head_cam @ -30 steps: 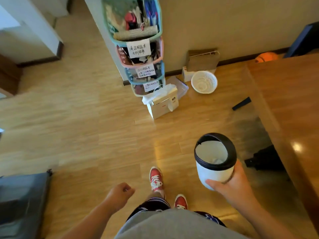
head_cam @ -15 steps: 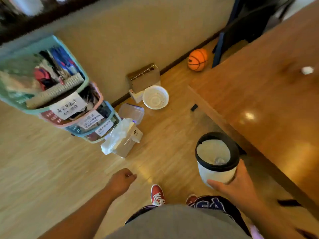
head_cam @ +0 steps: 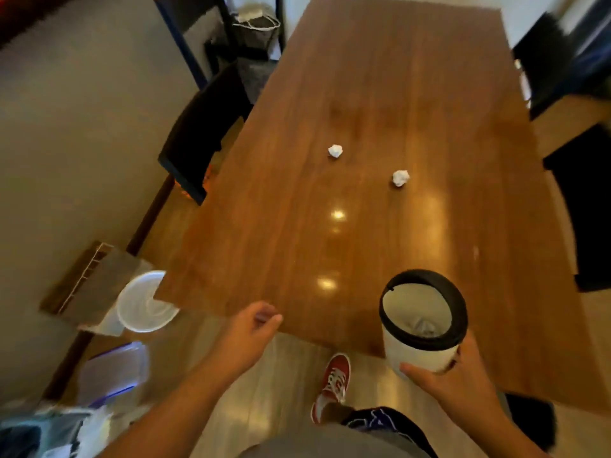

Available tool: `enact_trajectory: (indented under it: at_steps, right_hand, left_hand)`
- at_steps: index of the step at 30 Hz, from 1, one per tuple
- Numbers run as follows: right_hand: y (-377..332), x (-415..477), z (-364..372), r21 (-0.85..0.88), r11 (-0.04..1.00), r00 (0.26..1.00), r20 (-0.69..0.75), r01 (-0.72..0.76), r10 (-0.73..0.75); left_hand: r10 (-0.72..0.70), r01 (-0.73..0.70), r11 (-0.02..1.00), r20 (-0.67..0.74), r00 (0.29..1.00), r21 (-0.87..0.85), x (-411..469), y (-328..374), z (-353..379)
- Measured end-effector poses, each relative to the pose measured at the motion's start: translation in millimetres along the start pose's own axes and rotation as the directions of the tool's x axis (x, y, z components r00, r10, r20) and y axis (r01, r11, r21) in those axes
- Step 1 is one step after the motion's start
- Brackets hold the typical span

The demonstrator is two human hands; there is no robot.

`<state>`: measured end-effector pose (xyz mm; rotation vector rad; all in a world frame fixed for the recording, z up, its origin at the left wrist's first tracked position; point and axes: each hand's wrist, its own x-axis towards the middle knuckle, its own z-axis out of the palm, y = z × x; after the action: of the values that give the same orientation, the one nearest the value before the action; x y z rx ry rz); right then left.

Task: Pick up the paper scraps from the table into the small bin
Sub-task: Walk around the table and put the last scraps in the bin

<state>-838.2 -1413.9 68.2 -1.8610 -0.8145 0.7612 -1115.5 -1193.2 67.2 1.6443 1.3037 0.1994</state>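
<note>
Two crumpled white paper scraps lie on the brown wooden table: one paper scrap left of centre, the other paper scrap to its right and slightly nearer. My right hand grips the small white bin with a black rim from below, holding it upright over the table's near edge. Something pale lies at the bin's bottom. My left hand hovers at the table's near edge, fingers loosely curled, holding nothing.
Dark chairs stand at the table's left side and right side. On the floor to the left sit a white basket, a brown box and a clear plastic container. My red shoe is below the table edge.
The view has swung right from the floor and shelf to the table top, showing both paper scraps. The bin stays held in my right hand, and my left hand has risen toward the table edge.
</note>
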Motion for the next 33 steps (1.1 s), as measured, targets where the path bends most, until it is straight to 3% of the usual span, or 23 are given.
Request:
enact_trajectory:
  at_steps: [7,10,18,27,29,33]
  right_hand:
    - [17.2,89.3,-39.3,0.045,0.997,0.991,-0.114,-0.068,0.073]
    - [13.2,123.2,-47.6,0.073,0.995,0.979,-0.185,-0.071,0.084]
    - [14.7,183.5,-50.5,0.161,0.984,0.935,-0.331,-0.075,0.126]
    - [14.3,214.7,-45.7,0.198,0.977,0.867,-0.469,-0.083,0.169]
    - [15.9,215.4,-45.9,0.206,0.973,0.857,-0.479,-0.1,0.19]
    - [21.9,213.5,-47.0,0.233,0.964,0.864,-0.451,-0.13,0.225]
  left_hand:
    - [0.156,-0.191,0.972,0.227,0.961,0.138,111.9,118.5,69.2]
    - [0.258,-0.313,0.923,0.244,0.935,0.224,161.7,161.9,96.0]
    - [0.386,-0.477,0.734,0.281,0.879,0.484,278.6,251.7,144.4]
    - [0.402,-0.661,0.409,0.526,0.749,0.629,354.9,254.6,177.7]
    - [0.411,-0.681,0.401,0.544,0.731,0.613,358.0,249.4,179.9]
    - [0.42,-0.664,0.48,0.514,0.748,0.573,352.0,239.3,174.7]
